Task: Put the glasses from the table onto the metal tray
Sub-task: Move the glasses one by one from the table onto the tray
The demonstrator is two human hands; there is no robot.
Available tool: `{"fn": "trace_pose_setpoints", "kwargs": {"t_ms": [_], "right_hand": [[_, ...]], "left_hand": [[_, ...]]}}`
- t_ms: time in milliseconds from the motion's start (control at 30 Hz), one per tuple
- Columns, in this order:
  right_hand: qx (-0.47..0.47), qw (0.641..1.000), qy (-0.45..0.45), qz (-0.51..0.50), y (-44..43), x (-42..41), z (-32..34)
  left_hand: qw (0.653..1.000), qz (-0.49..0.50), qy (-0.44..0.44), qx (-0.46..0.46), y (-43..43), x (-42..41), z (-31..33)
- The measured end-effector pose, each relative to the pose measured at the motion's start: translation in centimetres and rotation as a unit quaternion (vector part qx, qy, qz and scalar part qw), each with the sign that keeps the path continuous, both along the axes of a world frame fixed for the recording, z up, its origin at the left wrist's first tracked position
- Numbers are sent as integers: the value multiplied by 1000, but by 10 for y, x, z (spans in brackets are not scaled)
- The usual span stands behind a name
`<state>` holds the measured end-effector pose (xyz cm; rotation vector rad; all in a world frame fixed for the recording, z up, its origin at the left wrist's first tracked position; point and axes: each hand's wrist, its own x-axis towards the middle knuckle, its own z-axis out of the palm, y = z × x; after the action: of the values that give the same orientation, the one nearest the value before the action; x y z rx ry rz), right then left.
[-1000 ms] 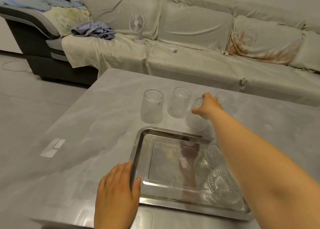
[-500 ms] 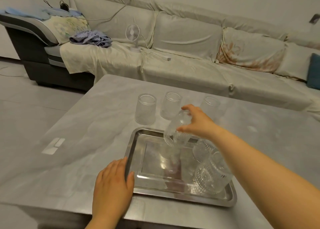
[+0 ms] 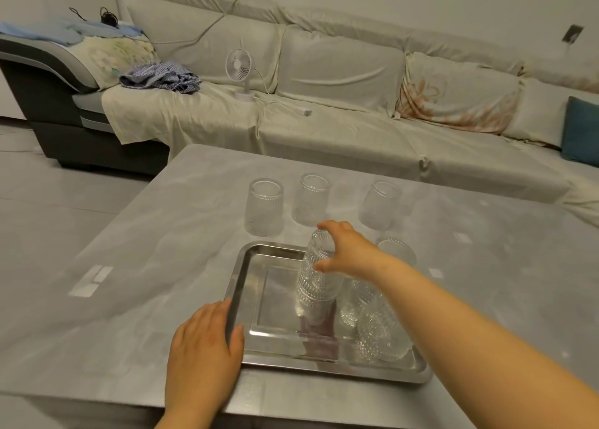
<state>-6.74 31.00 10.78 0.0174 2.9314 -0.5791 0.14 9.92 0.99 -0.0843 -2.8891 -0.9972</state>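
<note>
Right hand (image 3: 348,250) grips a ribbed glass (image 3: 319,266) by its upper part, over the metal tray (image 3: 324,365) middle. Left hand (image 3: 204,347) flat, fingers on tray's left rim. Three glasses (image 3: 264,208) stand on table (image 3: 129,266) behind the tray.

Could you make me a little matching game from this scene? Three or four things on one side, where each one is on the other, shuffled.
Things:
1. Small white fan
2. Striped cloth
3. Left hand
4. Glass in the right hand

Places:
A. Over the metal tray
B. On the tray's left rim
C. Standing on the sofa seat
D. Crumpled near the sofa's left end

Pairs: 1-C, 2-D, 3-B, 4-A
</note>
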Motion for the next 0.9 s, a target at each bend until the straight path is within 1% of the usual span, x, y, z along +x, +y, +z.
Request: {"fn": "trace_pose_setpoints", "kwargs": {"t_ms": [100, 200, 300, 500, 633, 733, 833, 900], "right_hand": [[-24, 1000, 5, -5, 1, -4, 2], [-46, 998, 31, -25, 3, -14, 8], [-42, 997, 50, -47, 7, -30, 13], [-38, 995, 50, -82, 15, -69, 18], [-31, 991, 63, -115, 15, -101, 15], [-34, 989, 56, -133, 13, -125, 9], [-18, 992, 32, -119, 10, -141, 0], [-3, 993, 33, -114, 7, -148, -7]], "left_hand": [[1000, 1, -2, 0, 0, 0, 1], [1000, 1, 2, 6, 0, 1, 2], [1000, -1, 4, 8, -1, 0, 2], [1000, 13, 1, 23, -1, -2, -1], [1000, 21, -19, -9, 0, -6, -5], [999, 19, -35, -28, 1, -7, -6], [998, 25, -44, -45, 1, -10, -8], [997, 26, -43, -49, 0, -10, -9]]}}
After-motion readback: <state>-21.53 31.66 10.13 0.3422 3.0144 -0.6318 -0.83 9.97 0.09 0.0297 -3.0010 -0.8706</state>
